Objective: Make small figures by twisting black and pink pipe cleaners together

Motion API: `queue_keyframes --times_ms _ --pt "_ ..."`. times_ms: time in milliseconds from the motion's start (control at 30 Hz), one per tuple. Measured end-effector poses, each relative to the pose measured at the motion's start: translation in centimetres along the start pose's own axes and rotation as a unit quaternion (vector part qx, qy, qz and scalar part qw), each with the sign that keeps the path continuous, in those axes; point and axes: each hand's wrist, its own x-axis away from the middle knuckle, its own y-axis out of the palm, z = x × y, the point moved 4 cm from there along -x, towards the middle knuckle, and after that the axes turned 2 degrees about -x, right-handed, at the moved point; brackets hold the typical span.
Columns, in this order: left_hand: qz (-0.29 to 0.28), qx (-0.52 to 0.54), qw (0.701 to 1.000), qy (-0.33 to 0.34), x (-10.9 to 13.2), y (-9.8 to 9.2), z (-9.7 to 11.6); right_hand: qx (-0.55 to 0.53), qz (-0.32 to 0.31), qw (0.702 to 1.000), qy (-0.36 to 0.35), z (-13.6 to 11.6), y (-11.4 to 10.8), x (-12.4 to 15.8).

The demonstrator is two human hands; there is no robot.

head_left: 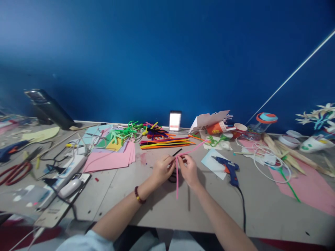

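Note:
Above the middle of the table, my left hand [164,168] and my right hand [188,170] nearly meet, fingertips pinched on pink pipe cleaners [177,184]. One pink length hangs straight down between the hands. Another slants up to the right past my right hand. A dark-handled tool [172,178], perhaps scissors, lies partly hidden beneath my left hand. Beyond the hands lies a row of straight pipe cleaners [164,143] in orange, yellow and dark red. Behind them is a pile of bent, multicoloured pipe cleaners [154,131].
A blue glue gun [230,168] rests on light-blue paper at right, its cord running off the front edge. Pink paper sheets [112,158], a power strip [62,177] and red-handled scissors [17,172] lie left. Paper cups [217,128] and a phone [175,121] stand by the blue wall.

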Motion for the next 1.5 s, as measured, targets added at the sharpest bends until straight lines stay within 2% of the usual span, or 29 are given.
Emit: queue_keyframes --times_ms 233,400,567,733,800,900,1233,1400,1500 --pt "0.003 0.017 0.998 -0.053 0.8 0.6 0.0 0.113 0.034 0.987 -0.112 -0.4 0.1 0.6" --pt "-0.022 0.116 0.98 -0.161 0.6 0.8 0.0 0.126 0.035 0.984 -0.119 -0.2 0.2 0.6" --pt "-0.032 0.244 0.921 -0.303 1.1 2.0 -0.7 0.142 0.046 0.984 -0.1 -0.3 -0.1 0.4" --pt "-0.076 0.394 0.832 -0.382 1.4 3.2 -0.5 0.158 0.058 0.981 -0.098 -0.3 -0.6 0.0" --pt "-0.107 0.438 0.803 -0.391 1.3 3.5 -0.2 0.167 0.064 0.979 -0.097 -0.2 -0.8 -0.3" --pt "-0.137 0.461 0.784 -0.391 0.9 3.4 -0.2 0.178 0.071 0.975 -0.108 -0.3 -1.1 -0.6" --pt "-0.252 0.49 0.753 -0.361 1.0 3.0 -0.3 0.212 0.064 0.968 -0.116 0.2 -1.3 -0.8" --pt "-0.308 0.486 0.757 -0.31 0.8 2.3 -0.1 0.191 0.063 0.975 -0.096 0.2 -1.5 -1.1" --pt "-0.36 0.491 0.751 -0.255 0.7 1.7 0.1 0.157 0.055 0.983 -0.073 0.1 -1.5 -1.2"
